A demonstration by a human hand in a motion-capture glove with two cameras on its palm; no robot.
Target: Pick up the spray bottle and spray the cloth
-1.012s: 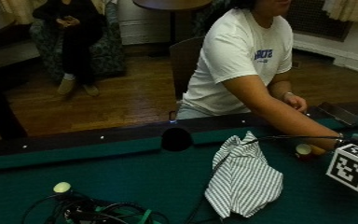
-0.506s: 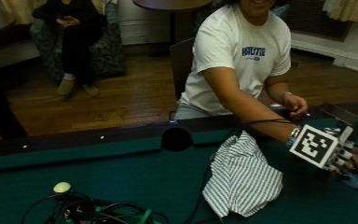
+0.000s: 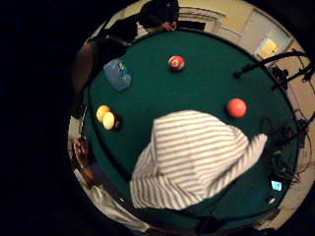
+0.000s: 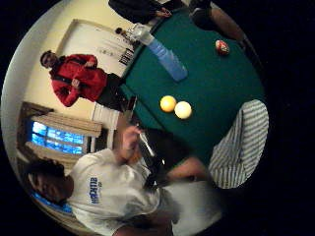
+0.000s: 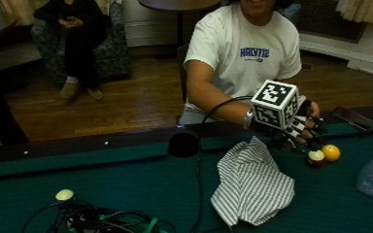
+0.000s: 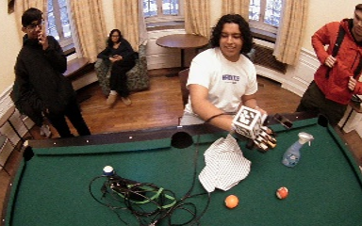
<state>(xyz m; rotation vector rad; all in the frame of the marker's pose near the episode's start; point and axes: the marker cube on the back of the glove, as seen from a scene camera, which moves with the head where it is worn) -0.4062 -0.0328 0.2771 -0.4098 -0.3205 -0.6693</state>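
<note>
Black-gloved right hand (image 5: 295,127) open, holding nothing, above striped grey-and-white cloth (image 5: 252,184); translucent blue plastic spray bottle (image 6: 292,150) well beyond fingertips: risk of clipping yellow and white billiard balls (image 5: 323,154) en route.

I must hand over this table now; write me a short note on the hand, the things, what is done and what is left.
Hand: the gloved right hand hangs above the table edge, between the striped cloth and the spray bottle. It holds nothing; fingers look relaxed, no grip on anything.
Things: the cloth lies crumpled on the green felt near the rail. The bottle stands upright on the felt, beyond the yellow ball and white ball, apart from the hand.
Done: nothing visible; the bottle is untouched.
Left: reach past the two balls, pick up the bottle, spray the cloth.
</note>
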